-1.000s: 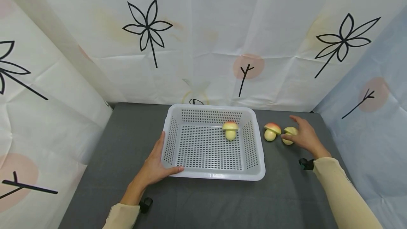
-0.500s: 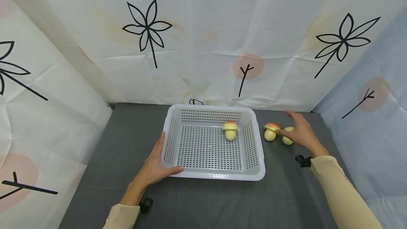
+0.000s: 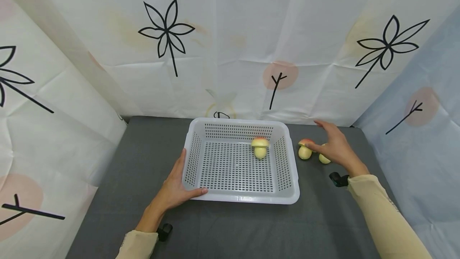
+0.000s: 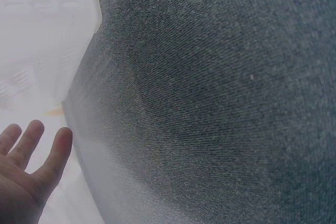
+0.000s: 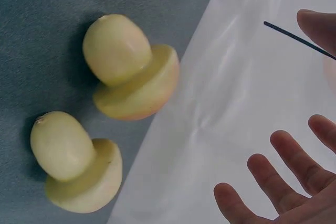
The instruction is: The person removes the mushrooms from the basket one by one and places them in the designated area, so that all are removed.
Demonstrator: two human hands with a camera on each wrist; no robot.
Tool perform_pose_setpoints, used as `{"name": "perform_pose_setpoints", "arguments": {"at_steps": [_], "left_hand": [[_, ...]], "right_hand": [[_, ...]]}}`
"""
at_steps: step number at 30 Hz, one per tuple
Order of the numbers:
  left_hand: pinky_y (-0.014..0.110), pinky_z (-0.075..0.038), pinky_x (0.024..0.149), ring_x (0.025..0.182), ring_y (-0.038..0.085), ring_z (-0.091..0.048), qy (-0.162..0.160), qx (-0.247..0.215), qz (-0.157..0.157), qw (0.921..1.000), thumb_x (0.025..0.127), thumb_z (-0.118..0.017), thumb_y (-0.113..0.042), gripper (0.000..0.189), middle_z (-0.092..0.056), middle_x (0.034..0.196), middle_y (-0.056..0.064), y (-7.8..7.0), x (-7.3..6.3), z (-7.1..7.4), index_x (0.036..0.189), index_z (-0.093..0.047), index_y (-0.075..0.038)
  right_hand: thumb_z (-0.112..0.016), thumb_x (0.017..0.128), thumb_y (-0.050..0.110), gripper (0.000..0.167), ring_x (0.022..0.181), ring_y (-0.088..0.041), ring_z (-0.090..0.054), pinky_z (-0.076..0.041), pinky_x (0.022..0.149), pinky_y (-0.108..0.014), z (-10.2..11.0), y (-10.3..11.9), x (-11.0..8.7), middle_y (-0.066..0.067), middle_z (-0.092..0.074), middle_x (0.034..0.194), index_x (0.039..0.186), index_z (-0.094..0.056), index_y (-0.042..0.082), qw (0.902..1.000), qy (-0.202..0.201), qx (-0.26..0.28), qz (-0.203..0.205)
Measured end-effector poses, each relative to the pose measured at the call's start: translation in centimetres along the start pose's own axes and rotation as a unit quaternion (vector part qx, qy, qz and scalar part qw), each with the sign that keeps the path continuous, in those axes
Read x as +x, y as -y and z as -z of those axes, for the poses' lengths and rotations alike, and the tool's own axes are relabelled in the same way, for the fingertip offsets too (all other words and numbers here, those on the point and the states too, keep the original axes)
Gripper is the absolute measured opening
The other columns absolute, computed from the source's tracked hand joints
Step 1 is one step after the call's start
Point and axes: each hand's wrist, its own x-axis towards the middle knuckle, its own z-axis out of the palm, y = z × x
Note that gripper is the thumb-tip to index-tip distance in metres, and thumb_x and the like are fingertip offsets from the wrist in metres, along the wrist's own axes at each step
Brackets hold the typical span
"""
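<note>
My left hand (image 3: 174, 187) rests on the near left corner of the white plastic basket (image 3: 242, 200), fingers along its left side and thumb at the front rim. In the left wrist view its fingers look straight and spread. One toy mushroom (image 3: 260, 153), with a yellow stem and red-tinged cap, lies inside toward the right. Two more lie on the cloth right of the basket: a red-capped mushroom (image 3: 304, 154) and a pale yellow mushroom (image 3: 324, 159). Over these two hovers my right hand (image 3: 338, 147), its fingers spread and holding nothing; it partly hides the pale mushroom.
A dark grey cloth (image 3: 244, 231) covers the table. White fabric (image 3: 230, 43) printed with leaves and branches stands behind it and along both sides. The basket's far rim is close to the back fabric.
My right hand has shifted left and slightly farther back, from the pale mushroom toward the red-capped one. The left hand, basket and mushrooms have stayed where they were.
</note>
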Motion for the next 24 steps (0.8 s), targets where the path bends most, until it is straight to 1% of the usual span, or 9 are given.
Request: {"name": "perform_pose_setpoints", "arguments": {"at_steps": [3,5,11,17,24], "left_hand": [[0.071,-0.032,0.103,0.141,0.041,-0.036,0.0,0.002,-0.001,1.0,0.067,-0.092,-0.055,0.139,-0.014,0.167,0.008,0.1,0.0,0.0,0.164,0.005,-0.028],[0.071,-0.032,0.103,0.14,0.041,-0.036,0.0,0.001,0.001,1.0,0.067,-0.092,-0.055,0.14,-0.014,0.167,0.008,0.1,0.0,0.0,0.164,0.005,-0.028],[0.071,-0.032,0.103,0.141,0.04,-0.036,0.0,0.004,0.005,1.0,0.067,-0.091,-0.056,0.139,-0.014,0.167,0.007,0.0,0.0,0.1,0.164,0.004,-0.028],[0.071,-0.032,0.103,0.141,0.04,-0.035,0.001,0.007,0.01,0.9999,0.066,-0.091,-0.056,0.139,-0.014,0.167,0.006,0.0,0.0,0.1,0.164,0.004,-0.028],[0.072,-0.031,0.103,0.142,0.04,-0.034,0.003,0.004,0.012,0.9999,0.067,-0.091,-0.056,0.139,-0.013,0.168,0.005,0.0,0.0,0.0,0.164,0.004,-0.029]], "right_hand": [[-0.08,0.088,0.044,0.094,0.138,-0.053,-0.032,-0.029,0.102,-0.07,0.0,0.3,0.1,-0.031,-0.037,0.152,0.154,-0.033,-0.003,1.0,-0.002,0.004,0.004],[-0.08,0.087,0.045,0.095,0.138,-0.052,-0.032,-0.029,0.102,-0.07,0.0,0.6,0.2,-0.03,-0.037,0.151,0.155,-0.033,-0.002,1.0,-0.003,0.006,0.006],[-0.082,0.087,0.033,0.091,0.137,-0.052,-0.033,-0.029,0.103,-0.07,-0.2,1.3,0.6,-0.032,-0.038,0.15,0.156,-0.032,-0.001,0.9998,-0.001,0.014,0.014],[-0.082,0.088,0.031,0.089,0.137,-0.051,-0.034,-0.03,0.103,-0.069,-0.3,2.0,1.0,-0.031,-0.039,0.149,0.156,-0.033,0.002,0.9994,0.0,0.028,0.02],[-0.082,0.087,0.023,0.088,0.136,-0.052,-0.035,-0.031,0.103,-0.069,-0.6,3.1,1.4,-0.032,-0.038,0.149,0.156,-0.032,0.0,0.999,0.001,0.029,0.034]]}}
